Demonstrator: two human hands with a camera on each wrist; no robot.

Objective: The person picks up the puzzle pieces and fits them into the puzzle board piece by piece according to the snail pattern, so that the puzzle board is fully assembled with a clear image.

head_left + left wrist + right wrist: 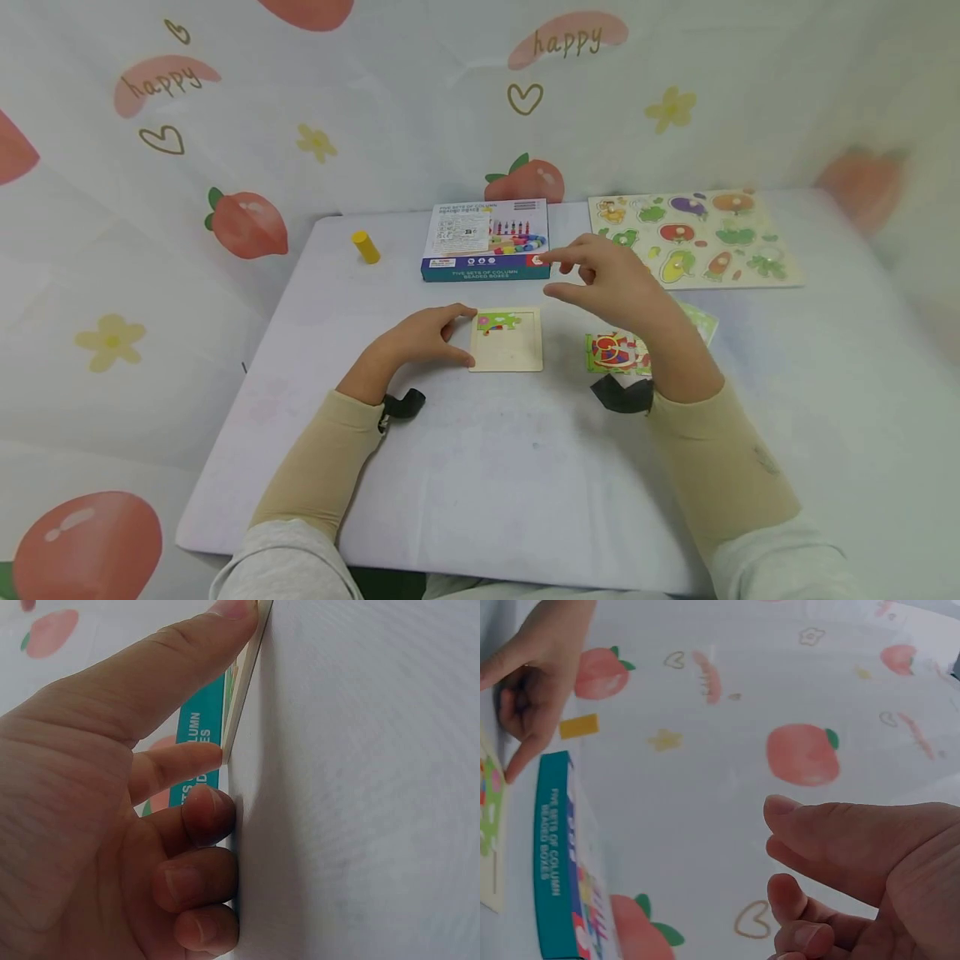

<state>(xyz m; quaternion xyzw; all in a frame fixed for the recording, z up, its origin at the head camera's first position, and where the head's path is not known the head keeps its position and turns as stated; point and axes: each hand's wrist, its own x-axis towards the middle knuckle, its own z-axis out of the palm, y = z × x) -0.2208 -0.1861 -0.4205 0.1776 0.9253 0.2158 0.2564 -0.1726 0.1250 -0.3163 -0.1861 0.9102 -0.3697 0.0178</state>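
Observation:
A square wooden jigsaw tray (506,346) lies on the table, with joined green picture pieces (498,321) along its upper left inside. My left hand (427,337) holds the tray's left side between thumb and index finger, one near each corner; its other fingers are curled in. To the right, my right hand (611,279) is raised above the table, thumb and fingers apart, with nothing between them. Beneath that wrist lie loose red and green jigsaw pieces (615,353), partly hidden by the forearm. More pale green pieces (701,321) show beyond it.
Behind the tray lies a flat beaded toy box (485,271). A yellow cylinder (366,247) stands at the back left. At the back right is a vegetable peg board (697,242). A printed cloth (420,100) hangs behind the white table (465,483).

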